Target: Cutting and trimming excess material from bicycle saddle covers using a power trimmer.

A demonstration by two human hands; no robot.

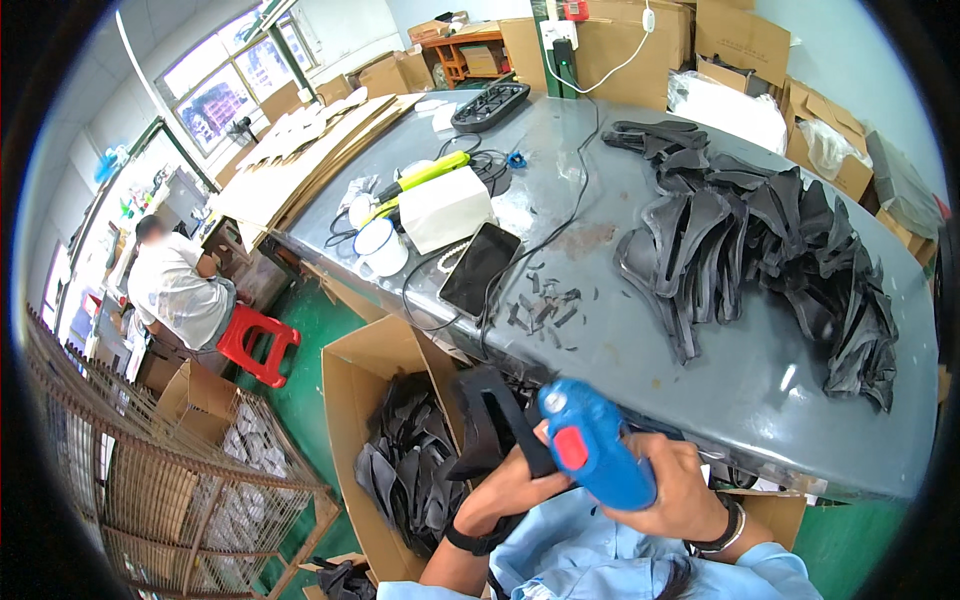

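My left hand (510,490) grips a black, saddle-shaped piece (488,418) with a long slot, held between the box and the table edge. In my right hand (685,490) is a blue handheld power tool (600,455) with a red button, its front end close to the black piece. Where the tool meets the piece, if it does, is hidden. Many similar black saddle-shaped pieces (690,240) lie overlapped across the right of the table. More black pieces (405,475) fill a cardboard box (350,360) at my left. Small black trimmings (545,310) lie scattered on the tabletop.
On the grey table (610,350) are a phone (480,268), a white cup (380,247), a white box (445,210), a yellow-green tool (432,173), loose cables and a black tray (490,106). A wire cage (200,490) stands left. Another person (180,285) sits on a red stool (255,342).
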